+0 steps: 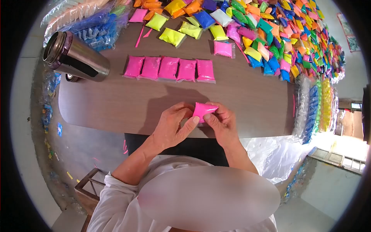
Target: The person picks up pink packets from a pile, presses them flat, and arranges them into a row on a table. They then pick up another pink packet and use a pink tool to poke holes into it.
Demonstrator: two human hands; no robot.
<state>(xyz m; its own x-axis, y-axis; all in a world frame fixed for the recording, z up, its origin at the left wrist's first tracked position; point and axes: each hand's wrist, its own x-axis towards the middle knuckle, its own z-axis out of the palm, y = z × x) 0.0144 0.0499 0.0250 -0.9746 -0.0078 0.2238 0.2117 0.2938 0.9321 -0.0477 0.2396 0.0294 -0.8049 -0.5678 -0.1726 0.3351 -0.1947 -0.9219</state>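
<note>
Near the table's front edge I hold a small pink packet (203, 110) in clear plastic between both hands. My left hand (176, 123) grips its left side, with the thumb along the lower corner. On the other side my right hand (223, 123) pinches it, thumb on the front and fingers behind. Beyond the hands, several similar pink packets (168, 69) lie side by side in a row. A separate lighter pink packet (223, 49) rests behind the row's right end. Parts of the fingers are hidden behind the held packet.
A steel tumbler (79, 58) stands at the table's left. Clear bags with blue contents (96, 36) lie behind it. Yellow packets (172, 37) and a large heap of multicoloured packets (270, 31) fill the back and right. Thin pink sticks (139, 36) lie near the back.
</note>
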